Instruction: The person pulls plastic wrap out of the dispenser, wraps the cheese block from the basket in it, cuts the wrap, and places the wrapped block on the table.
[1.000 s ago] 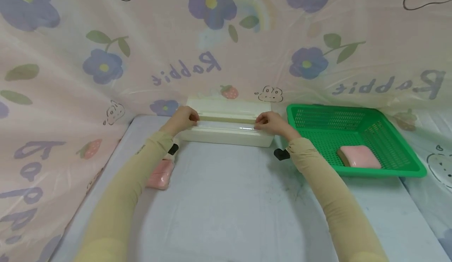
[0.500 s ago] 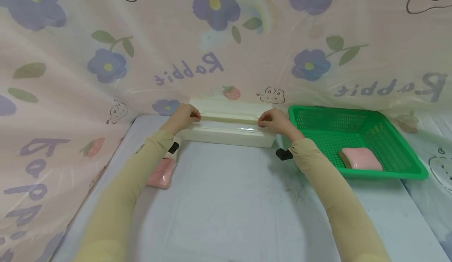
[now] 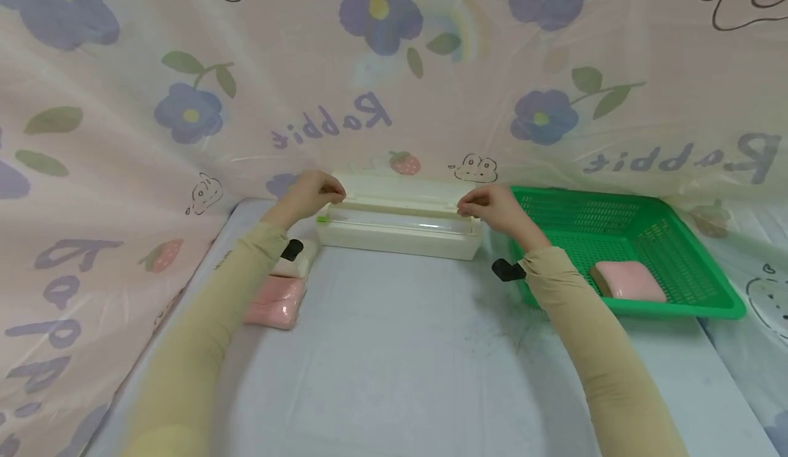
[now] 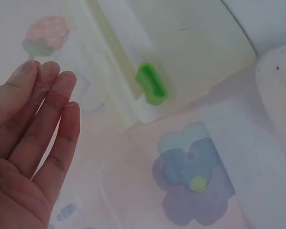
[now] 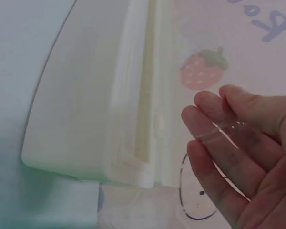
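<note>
A long cream cling film dispenser (image 3: 400, 241) stands at the back of the table, its lid (image 3: 400, 187) raised. A green slider (image 4: 152, 83) shows at its left end. Just above that end, my left hand (image 3: 310, 193) pinches clear cling film (image 4: 44, 89) between thumb and fingertips. My right hand (image 3: 495, 207) pinches the film's other side over the right end, and a thin transparent edge (image 5: 219, 133) crosses its fingers in the right wrist view. Between the two hands the film is nearly invisible.
A green perforated basket (image 3: 708, 255) at the right holds a pink-topped block (image 3: 631, 281). Beside my left forearm lie a shiny pink packet (image 3: 278, 302) and a whitish packet (image 3: 298, 264). A patterned curtain (image 3: 394, 67) hangs right behind the dispenser.
Both hands have risen off the dispenser's ends, the left up and slightly left, the right up and to the right. The green slider has come into view.
</note>
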Motion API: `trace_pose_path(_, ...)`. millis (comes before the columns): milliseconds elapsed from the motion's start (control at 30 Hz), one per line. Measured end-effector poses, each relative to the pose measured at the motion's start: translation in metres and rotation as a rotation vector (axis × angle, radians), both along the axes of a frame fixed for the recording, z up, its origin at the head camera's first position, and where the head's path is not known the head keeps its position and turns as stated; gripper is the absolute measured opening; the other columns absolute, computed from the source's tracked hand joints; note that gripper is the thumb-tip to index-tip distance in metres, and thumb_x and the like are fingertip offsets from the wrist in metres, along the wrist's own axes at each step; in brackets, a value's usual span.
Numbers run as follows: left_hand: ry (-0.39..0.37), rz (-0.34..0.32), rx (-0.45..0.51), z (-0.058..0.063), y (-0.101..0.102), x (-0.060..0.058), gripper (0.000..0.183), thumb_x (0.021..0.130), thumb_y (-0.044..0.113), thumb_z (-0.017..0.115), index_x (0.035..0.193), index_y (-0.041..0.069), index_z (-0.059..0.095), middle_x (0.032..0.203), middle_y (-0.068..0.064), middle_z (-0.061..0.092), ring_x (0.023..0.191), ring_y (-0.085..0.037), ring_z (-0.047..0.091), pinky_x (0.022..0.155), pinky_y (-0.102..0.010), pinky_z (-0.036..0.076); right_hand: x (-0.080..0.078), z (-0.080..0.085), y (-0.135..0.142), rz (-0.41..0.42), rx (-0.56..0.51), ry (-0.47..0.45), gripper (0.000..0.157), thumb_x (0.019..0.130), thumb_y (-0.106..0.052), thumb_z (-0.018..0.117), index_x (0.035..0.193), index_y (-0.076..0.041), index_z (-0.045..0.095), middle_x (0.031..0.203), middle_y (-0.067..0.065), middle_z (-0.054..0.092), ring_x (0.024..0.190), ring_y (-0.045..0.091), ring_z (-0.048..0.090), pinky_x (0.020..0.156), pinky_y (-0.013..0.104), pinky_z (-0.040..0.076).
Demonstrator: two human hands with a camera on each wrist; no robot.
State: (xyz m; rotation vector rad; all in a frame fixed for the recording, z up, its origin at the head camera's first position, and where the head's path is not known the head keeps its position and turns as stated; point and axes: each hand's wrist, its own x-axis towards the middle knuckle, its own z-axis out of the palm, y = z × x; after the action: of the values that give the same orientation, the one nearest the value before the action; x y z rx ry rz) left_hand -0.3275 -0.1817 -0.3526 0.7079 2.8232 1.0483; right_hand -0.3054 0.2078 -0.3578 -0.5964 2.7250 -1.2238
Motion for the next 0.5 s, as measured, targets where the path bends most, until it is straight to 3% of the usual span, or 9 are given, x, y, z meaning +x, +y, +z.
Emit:
trace_pose_path(367, 0.165, -0.01, 0.062, 0.017, -0.001, 0.014, 0.006, 0.089, 0.002, 0.067, 0.094, 0.0, 0.07, 0.092, -0.013, 0.069, 0.087, -0.026, 0.065, 0.08, -0.038, 0.054, 0.017, 0.022, 0.005, -0.039, -0.01, 0.036, 0.02, 0.094, -0.019, 0.064, 0.107, -0.005, 0.071, 0.101, 0.008, 0.07, 0.098, 0.024, 0.065, 0.088, 0.043, 0.051)
trace_pose_path(500, 0.171, 0.013, 0.092, 0.024, -0.002, 0.017, 0.006, 0.089, 0.002, 0.067, 0.093, 0.002, 0.071, 0.091, -0.011, 0.069, 0.083, -0.024, 0.065, 0.076, -0.036, 0.054, 0.021, 0.028, 0.005, -0.06, -0.027, 0.073, 0.02, 0.094, -0.019, 0.064, 0.107, -0.005, 0.071, 0.1, 0.009, 0.071, 0.095, 0.022, 0.066, 0.085, 0.041, 0.052)
